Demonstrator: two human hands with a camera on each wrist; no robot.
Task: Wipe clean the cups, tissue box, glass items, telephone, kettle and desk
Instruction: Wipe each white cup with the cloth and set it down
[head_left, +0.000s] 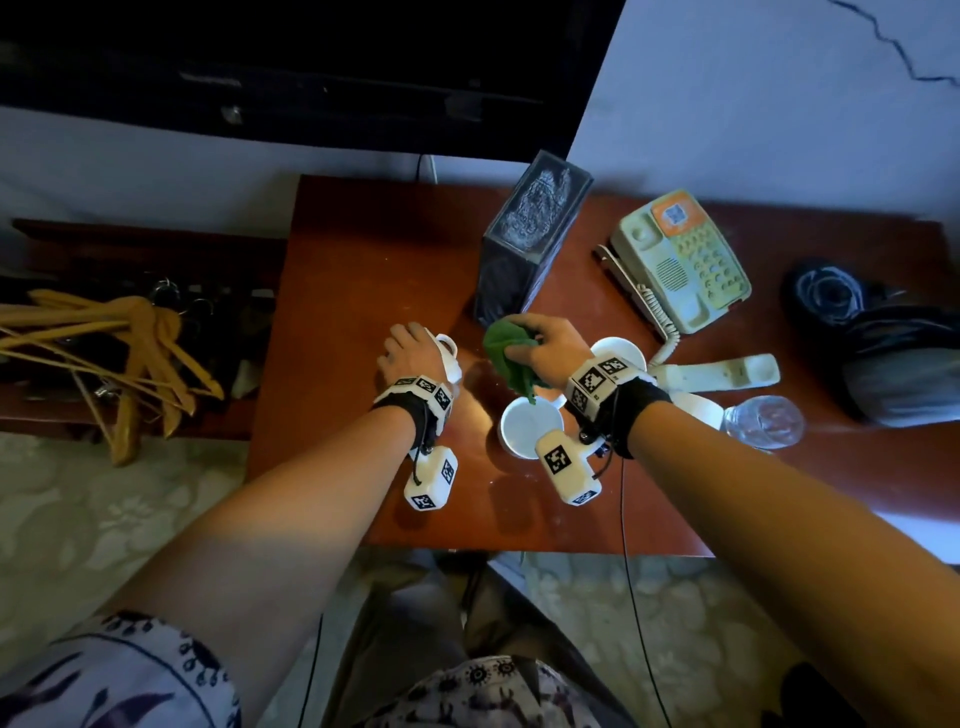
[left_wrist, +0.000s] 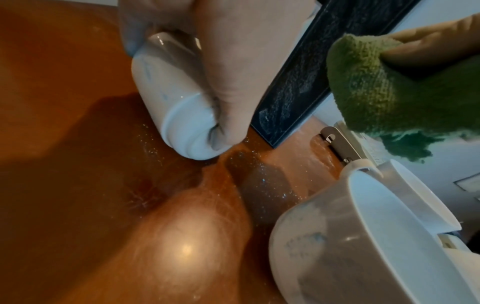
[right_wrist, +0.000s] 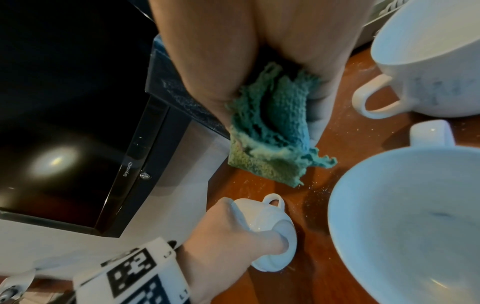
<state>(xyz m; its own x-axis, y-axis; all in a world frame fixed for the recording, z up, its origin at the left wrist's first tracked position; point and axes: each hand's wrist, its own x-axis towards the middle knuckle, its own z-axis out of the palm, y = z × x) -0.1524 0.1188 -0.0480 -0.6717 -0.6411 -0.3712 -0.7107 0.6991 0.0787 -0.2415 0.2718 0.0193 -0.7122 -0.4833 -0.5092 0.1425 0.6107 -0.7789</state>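
Observation:
My left hand (head_left: 410, 351) grips a white cup (head_left: 451, 356) tipped on its side over the reddish desk (head_left: 353, 270); its base faces the left wrist camera, cup (left_wrist: 179, 102), and my thumb lies across it. My right hand (head_left: 550, 338) holds a bunched green cloth (head_left: 506, 353) just in front of the dark tissue box (head_left: 530, 234). The cloth (right_wrist: 272, 133) hangs from my fingers above the desk. Two more white cups (head_left: 527, 426) (head_left: 621, 348) stand under and beside my right wrist. The telephone (head_left: 685, 260) lies at the right, its handset (head_left: 722, 371) off the cradle.
A clear glass item (head_left: 763, 421) stands right of the cups. Dark cables and a bag (head_left: 872, 338) lie at the desk's right end. Wooden hangers (head_left: 130, 353) are piled on a low shelf at the left. A black television (right_wrist: 64, 123) hangs behind the desk.

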